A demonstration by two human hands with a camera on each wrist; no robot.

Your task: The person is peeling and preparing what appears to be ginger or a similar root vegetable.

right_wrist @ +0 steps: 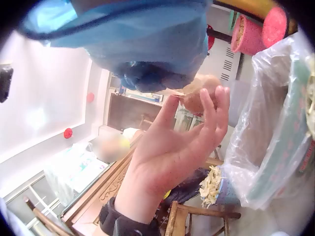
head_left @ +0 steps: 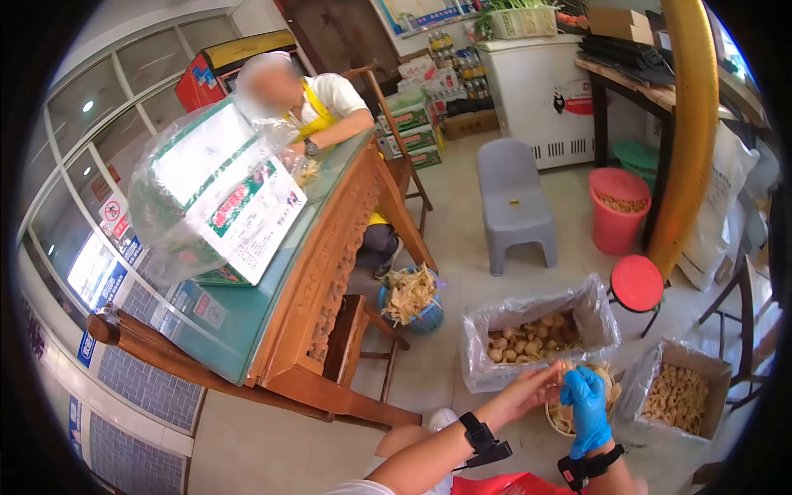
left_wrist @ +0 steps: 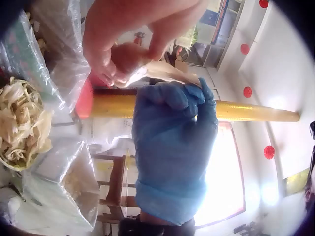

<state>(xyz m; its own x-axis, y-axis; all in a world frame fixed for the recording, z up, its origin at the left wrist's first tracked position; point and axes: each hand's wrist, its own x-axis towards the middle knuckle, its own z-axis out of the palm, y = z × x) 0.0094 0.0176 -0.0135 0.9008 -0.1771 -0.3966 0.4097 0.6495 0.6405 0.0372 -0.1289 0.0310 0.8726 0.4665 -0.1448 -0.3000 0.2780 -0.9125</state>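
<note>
My bare left hand holds a round, brownish bulb-like piece between thumb and fingers. Close against it is my right hand in a blue glove, its curled fingers pinching a pale strip of skin that stretches from the piece. In the head view the piece is small and partly hidden by the fingers. Below both hands stands a round basket of pale peelings.
A plastic-lined box of round brown pieces lies beyond my hands; another box of pale pieces is at right. Further off are a blue bucket of peelings, a red stool, a grey chair and a person at a wooden table.
</note>
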